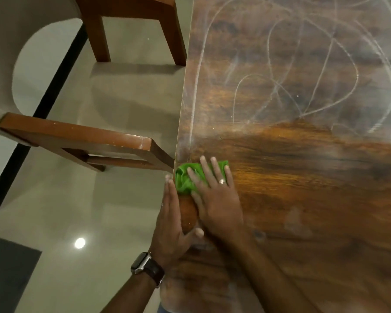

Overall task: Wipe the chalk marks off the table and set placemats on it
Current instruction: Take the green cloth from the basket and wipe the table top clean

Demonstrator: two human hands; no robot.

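Green crumpled cloth (185, 178) lies under your right hand (217, 199), its fingers (207, 168) straight and spread, pressing it onto the dark wooden bench (303, 188); your left hand (171, 220) lies flat along the bench edge, white chalk scribbles (303, 75) beyond.

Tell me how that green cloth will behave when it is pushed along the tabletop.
The green cloth is crumpled into soft folds, so it is probably floppy and will bunch rather than slide flat. The right hand lies flat on it with straight fingers, which likely keeps it spread. It looks thin and light, and on the glossy wooden table it should glide easily.
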